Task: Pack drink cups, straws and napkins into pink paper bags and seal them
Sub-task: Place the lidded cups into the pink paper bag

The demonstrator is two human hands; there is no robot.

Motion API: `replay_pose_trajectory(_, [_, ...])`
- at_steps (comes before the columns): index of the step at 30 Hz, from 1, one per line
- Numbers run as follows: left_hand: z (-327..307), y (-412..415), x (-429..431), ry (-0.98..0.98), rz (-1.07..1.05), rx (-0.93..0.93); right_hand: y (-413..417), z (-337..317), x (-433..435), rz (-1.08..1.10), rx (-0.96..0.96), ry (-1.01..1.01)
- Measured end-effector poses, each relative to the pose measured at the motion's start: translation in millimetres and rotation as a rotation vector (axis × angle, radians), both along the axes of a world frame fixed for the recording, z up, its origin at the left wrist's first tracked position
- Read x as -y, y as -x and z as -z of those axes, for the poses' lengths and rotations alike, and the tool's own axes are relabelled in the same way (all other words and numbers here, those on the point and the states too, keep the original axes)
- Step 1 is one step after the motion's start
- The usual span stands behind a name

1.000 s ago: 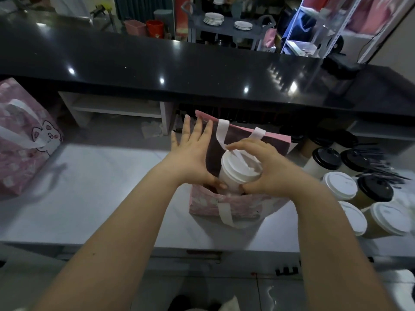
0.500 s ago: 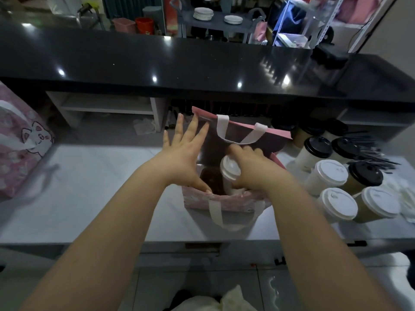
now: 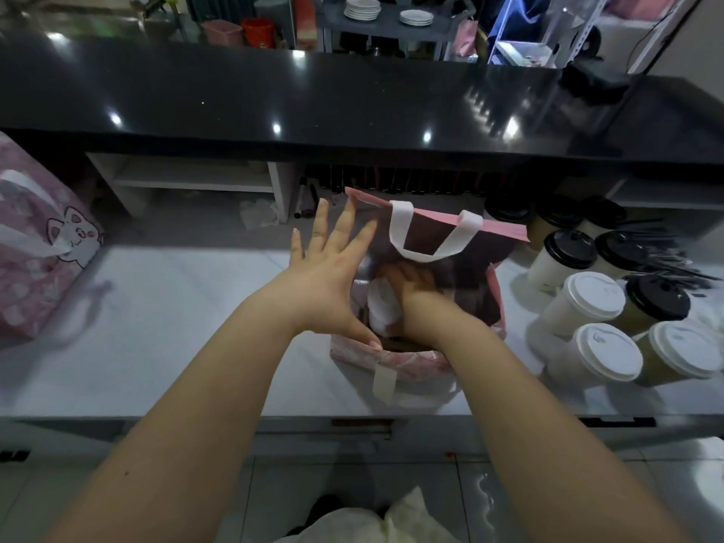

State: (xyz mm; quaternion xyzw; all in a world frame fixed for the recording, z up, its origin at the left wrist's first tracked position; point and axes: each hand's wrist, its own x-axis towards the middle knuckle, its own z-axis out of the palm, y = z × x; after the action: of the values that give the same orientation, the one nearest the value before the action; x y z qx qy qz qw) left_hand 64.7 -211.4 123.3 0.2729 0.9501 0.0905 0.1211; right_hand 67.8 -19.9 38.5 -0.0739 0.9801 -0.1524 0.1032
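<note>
- Pink paper bag (image 3: pixel 391 360) stands upright on the white tabletop (image 3: pixel 176 327), near its front edge, with its mouth wide.
- Its far white handle (image 3: pixel 431 244) hangs down inside the far wall; the near handle droops over the front.
- Left hand (image 3: pixel 329 268) lies flat against the bag's left side. Its grip is apart: the fingers are straight and spread, reaching up to the far rim, and the thumb tip sits on the near rim.
- Right hand (image 3: pixel 415 286) is down inside the bag, blurred, lying on a white-lidded cup (image 3: pixel 382 307). Whether its grip is clamped on that cup I cannot tell.
- That cup sits in the bag's left half, close to the left wall.
- More cups (image 3: pixel 595 297) stand in a cluster on the tabletop just right of the bag, some with white lids and some with black.
- Dark straws (image 3: pixel 666 264) lie at the far right, behind the cluster.
- Second pink bag (image 3: pixel 39 248), printed with a cat, stands at the left edge, well apart from the first.
- Glossy black counter (image 3: pixel 313 99) runs across behind, raised above the tabletop.
</note>
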Motion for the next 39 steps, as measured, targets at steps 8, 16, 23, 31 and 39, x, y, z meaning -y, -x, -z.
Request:
replay_pose_trajectory(8, [18,2,1,0.015,-0.025,-0.047,-3,8,8,-0.149,0.084,-0.144])
replay_pose_trajectory(16, [31,7,1,-0.020,-0.046,-0.092,-4,18,4,-0.201,0.041,-0.254])
replay_pose_trajectory(23, [23,24,-8,-0.051,-0.170,-0.184,32,7,10,-0.250,-0.037,-0.292])
replay_pose_trajectory(31, [-2,47,-13,-0.086,-0.214,-0.281,54,-71,-10,-0.054,0.120,-0.113])
replay_pose_trajectory(39, [-29,42,-25,-0.172,-0.140,-0.501,15,-126,-37,0.090,-0.078,0.061])
